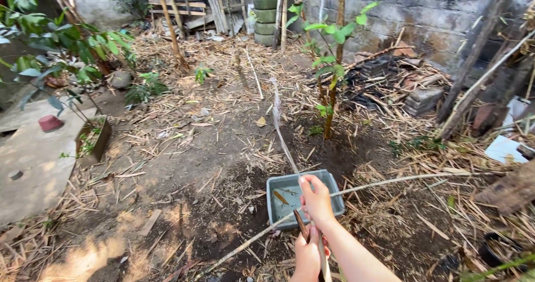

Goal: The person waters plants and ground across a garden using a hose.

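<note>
Two hands (pixel 312 226), one stick (pixel 281 129), one tub (pixel 273 195)

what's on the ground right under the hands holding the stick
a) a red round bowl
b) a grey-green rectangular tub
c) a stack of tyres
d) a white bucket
b: both hands, the upper right hand and the lower left hand, grip a thin stick directly over a grey-green rectangular tub sitting on the bare soil, with a leaf lying inside it.

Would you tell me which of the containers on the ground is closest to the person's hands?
The grey rectangular tub lies right beneath the right hand. The narrow planter box and the stacked green pots stand far off.
</note>
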